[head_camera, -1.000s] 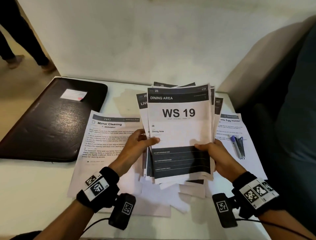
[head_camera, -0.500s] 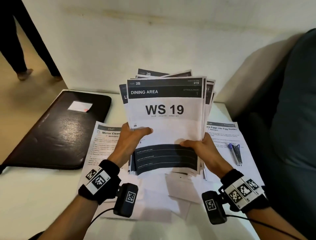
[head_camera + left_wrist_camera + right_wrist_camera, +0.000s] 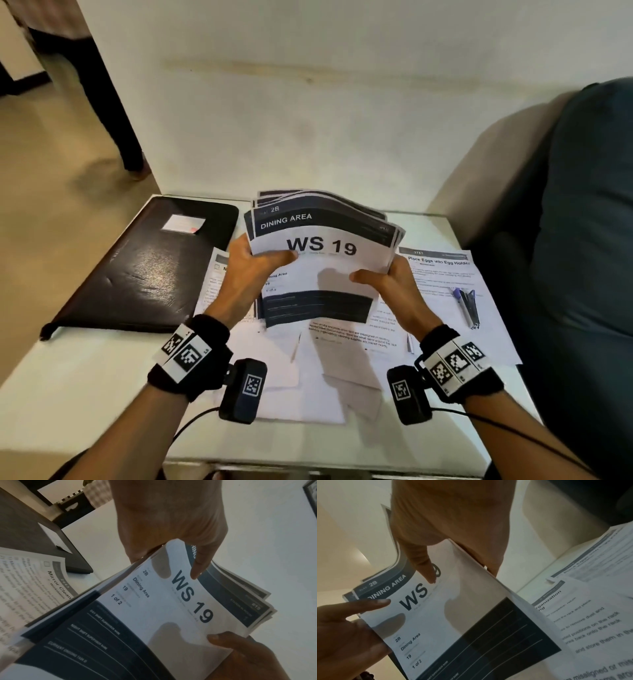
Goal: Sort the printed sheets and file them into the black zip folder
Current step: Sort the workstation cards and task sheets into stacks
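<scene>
While both hands hold the stack of printed sheets (image 3: 322, 260) upright above the counter (image 3: 85, 394), the head view shows why it stands so: the left hand (image 3: 253, 270) pinches the left edge with its thumb across the front page, the right hand (image 3: 387, 281) pinches the right edge the same way, and the top corners fan apart — a hold that looks meant for squaring or leafing through the pile so each heading can be read. That view alone shows the black zip folder (image 3: 144, 267), lying flat and seemingly closed at the left of the counter, well apart from the stack, with loose sheets (image 3: 329, 377) spread under the hands and a pen (image 3: 466, 305) resting on a sheet at the right; nothing appears filed yet. From the left wrist, the small print that the head view blurs becomes legible — "1 of 2" under "Dining Area" — and the layered page edges at the far corner show plainly. From the right wrist, the right thumb lies over the "19", and text on a sheet lying beneath the stack, about a rack, comes into view.
</scene>
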